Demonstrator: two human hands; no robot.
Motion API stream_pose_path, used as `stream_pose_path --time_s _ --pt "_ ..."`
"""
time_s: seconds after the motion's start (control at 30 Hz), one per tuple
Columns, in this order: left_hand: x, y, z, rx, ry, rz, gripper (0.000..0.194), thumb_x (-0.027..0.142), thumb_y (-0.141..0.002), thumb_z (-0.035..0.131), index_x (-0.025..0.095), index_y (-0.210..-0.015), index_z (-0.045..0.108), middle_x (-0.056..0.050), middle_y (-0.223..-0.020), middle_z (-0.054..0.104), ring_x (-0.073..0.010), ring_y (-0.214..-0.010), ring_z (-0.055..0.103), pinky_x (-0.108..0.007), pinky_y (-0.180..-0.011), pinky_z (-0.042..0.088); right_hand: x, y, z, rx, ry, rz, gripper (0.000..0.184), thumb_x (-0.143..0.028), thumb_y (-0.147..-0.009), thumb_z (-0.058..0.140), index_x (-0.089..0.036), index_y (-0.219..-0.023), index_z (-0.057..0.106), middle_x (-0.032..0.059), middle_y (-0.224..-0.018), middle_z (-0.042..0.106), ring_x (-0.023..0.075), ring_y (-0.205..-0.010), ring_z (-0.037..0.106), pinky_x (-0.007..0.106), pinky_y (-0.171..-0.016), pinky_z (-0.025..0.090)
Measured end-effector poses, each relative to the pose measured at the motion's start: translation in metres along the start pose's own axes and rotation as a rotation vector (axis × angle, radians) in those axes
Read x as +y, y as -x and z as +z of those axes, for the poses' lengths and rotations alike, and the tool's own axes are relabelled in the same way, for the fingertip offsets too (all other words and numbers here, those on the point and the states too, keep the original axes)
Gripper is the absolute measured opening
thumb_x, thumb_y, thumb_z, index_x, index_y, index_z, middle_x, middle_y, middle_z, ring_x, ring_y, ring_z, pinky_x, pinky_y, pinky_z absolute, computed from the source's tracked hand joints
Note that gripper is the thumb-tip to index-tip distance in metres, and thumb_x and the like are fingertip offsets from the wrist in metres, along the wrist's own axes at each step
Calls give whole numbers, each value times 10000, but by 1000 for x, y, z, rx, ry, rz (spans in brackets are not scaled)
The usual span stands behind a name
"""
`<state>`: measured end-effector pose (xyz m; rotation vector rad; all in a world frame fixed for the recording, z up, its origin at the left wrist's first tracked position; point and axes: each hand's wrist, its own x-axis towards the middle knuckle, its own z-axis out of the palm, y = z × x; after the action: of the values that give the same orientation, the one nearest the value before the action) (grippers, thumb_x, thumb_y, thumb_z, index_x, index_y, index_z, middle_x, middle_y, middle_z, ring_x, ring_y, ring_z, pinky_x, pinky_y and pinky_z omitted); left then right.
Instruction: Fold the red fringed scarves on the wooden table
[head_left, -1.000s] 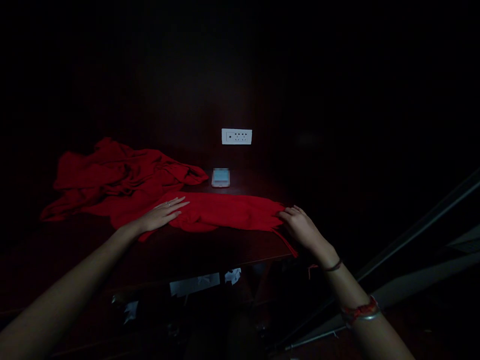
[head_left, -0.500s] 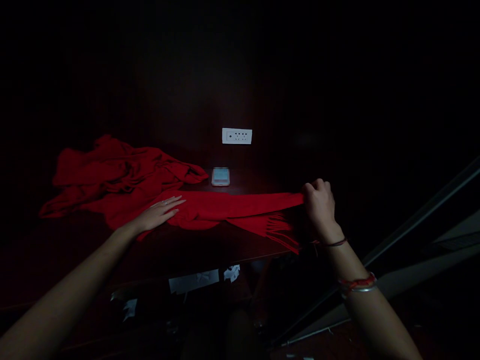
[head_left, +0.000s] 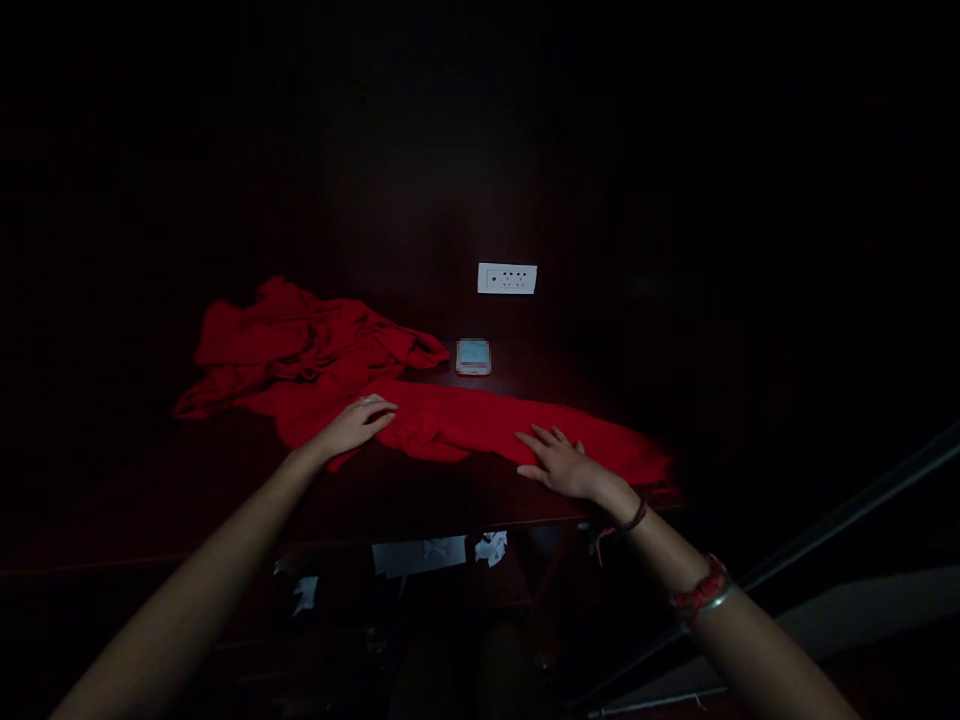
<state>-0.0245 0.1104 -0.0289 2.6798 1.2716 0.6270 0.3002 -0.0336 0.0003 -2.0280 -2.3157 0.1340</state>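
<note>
Cloth (head_left: 480, 420): red, lying across the frame's centre, heaped at centre left.
Left hand (head_left: 352, 428): laid on the cloth, fingers loose, unclenched.
Right hand (head_left: 564, 470): spread over its near edge, fingers released.
Smoothing: I'd pin with the left, sweep flat toward frame right.

The single head view looks forward and obliquely down across the tabletop (head_left: 450, 492) from its near side; the left hand (head_left: 354, 428) and right hand (head_left: 564, 468) occupy middle distance, the wall socket (head_left: 507, 279) farther off.
</note>
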Motion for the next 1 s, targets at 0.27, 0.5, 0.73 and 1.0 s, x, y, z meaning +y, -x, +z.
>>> stream_pose_path --time_s 0.27,0.5,0.73,1.0 --pt "21 33 -9 -294 -24 126 595 514 -759 367 246 -1275 242 -44 -1349 199 -198 -1223 169 -375 -978 120 73 -25 -5 -184 -70 -110 465 -447 -770 397 -385 -1219 292 36 -1355 192 298 -1213 158 588 -834 228" --pt "41 13 -18 -17 312 -12 375 448 -767 362 165 -894 572 -61 -961 576 -169 -916 502 -274 -805 362 38 -51 -49 -97 -225 -344 448 -351 -654 580 -226 -1081 527 40 -1111 528 163 -987 490 254 -811 365" --pt "78 -14 -12 -9 587 -414 310 456 -651 516 150 -655 463 21 -512 525 -95 -394 471 -206 -410 337 -51 -22 -17 126 -137 -264 174 -280 -765 445 -195 -846 574 42 -791 606 142 -703 557 216 -605 391" --pt "112 10 -11 -188 974 -651 332 454 -619 569 160 -707 444 9 -717 537 -113 -696 547 -195 -551 408 -21 -30 25 491 -662 102 261 -276 -684 494 -164 -911 430 70 -838 524 167 -771 517 291 -714 404"
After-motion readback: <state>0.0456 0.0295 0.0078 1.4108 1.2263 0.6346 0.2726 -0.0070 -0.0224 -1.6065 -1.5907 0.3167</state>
